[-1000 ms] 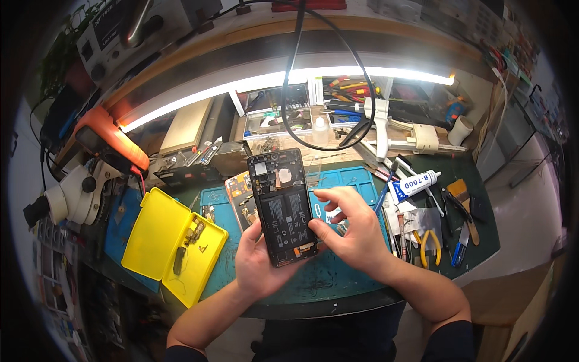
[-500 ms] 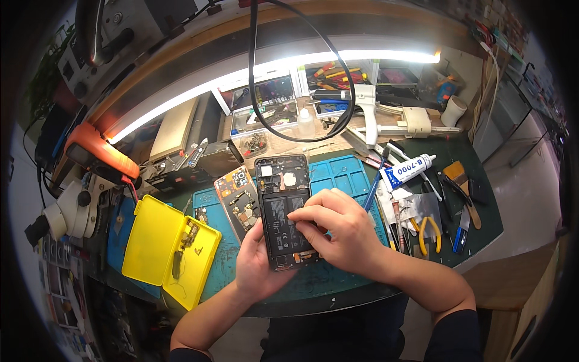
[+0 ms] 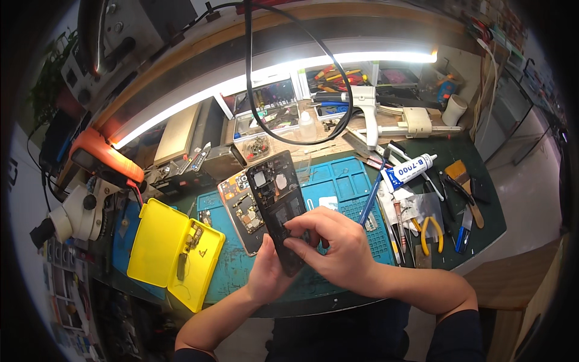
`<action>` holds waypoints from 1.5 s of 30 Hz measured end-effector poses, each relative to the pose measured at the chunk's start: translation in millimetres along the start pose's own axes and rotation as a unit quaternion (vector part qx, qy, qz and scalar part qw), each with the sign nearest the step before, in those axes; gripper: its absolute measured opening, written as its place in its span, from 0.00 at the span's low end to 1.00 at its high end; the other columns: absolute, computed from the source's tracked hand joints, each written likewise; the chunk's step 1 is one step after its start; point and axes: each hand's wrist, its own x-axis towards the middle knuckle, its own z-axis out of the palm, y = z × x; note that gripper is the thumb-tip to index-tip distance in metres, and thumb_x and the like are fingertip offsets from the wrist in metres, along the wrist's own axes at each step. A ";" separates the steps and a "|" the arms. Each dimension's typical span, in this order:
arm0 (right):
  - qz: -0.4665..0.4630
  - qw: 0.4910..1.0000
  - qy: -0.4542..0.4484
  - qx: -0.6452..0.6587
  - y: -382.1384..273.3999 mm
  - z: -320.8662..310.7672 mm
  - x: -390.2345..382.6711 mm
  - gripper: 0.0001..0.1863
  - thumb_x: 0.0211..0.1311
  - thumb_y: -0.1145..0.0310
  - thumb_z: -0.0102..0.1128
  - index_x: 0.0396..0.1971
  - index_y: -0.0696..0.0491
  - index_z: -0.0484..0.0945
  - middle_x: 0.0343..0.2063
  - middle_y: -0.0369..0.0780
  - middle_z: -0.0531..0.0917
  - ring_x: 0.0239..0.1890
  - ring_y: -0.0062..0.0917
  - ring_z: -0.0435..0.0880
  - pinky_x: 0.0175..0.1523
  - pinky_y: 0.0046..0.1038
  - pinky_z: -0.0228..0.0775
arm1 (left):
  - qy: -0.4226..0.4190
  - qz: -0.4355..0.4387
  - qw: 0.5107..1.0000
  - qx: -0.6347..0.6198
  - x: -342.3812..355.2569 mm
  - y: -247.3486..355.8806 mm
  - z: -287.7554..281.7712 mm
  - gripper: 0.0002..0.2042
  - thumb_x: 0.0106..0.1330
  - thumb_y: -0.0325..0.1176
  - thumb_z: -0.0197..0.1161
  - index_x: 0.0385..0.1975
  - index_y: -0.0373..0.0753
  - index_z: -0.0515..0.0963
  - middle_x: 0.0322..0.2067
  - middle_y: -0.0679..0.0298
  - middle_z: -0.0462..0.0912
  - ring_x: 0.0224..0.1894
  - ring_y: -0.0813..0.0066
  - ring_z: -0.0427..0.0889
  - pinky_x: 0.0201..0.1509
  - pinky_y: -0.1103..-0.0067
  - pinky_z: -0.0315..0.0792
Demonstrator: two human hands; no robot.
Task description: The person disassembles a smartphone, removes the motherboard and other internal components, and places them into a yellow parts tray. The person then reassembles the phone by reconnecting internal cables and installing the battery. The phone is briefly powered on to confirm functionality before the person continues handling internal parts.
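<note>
Held at a slant over the blue work mat (image 3: pixel 232 277), an opened black phone (image 3: pixel 278 182) shows its inner parts. Its dark battery (image 3: pixel 289 208) fills the lower half. My left hand (image 3: pixel 269 277) grips the phone by its lower left side, thumb along the edge. Over the battery, my right hand (image 3: pixel 341 247) has its thumb and index finger bent together in a pinch; what lies between the tips is hidden or too small to make out. Behind the phone, to the left, lies another phone part with an exposed circuit board (image 3: pixel 246 210).
An open yellow case (image 3: pixel 151 247) with small parts lies at left, below an orange multimeter (image 3: pixel 111 160). On the right are a white glue tube (image 3: pixel 410 172), yellow-handled pliers (image 3: pixel 432 235) and a blue utility knife (image 3: pixel 463 236). A black cable loop (image 3: pixel 248 72) hangs overhead.
The phone has turned and tilted, its top leaning further left and its face less visible. My right hand has shifted slightly lower with it, still pinched. The view has moved a little.
</note>
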 end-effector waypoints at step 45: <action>0.170 0.975 -0.102 0.103 0.7 -11.5 1.6 0.08 0.59 0.69 0.70 0.31 0.58 0.81 0.23 0.33 0.82 0.25 0.12 0.80 0.31 0.17 0.72 | 0.009 0.015 0.990 0.140 13.3 -5.9 1.3 0.46 0.70 0.70 0.37 0.74 0.35 0.47 0.73 0.55 0.54 0.73 0.59 0.58 0.75 0.62 0.54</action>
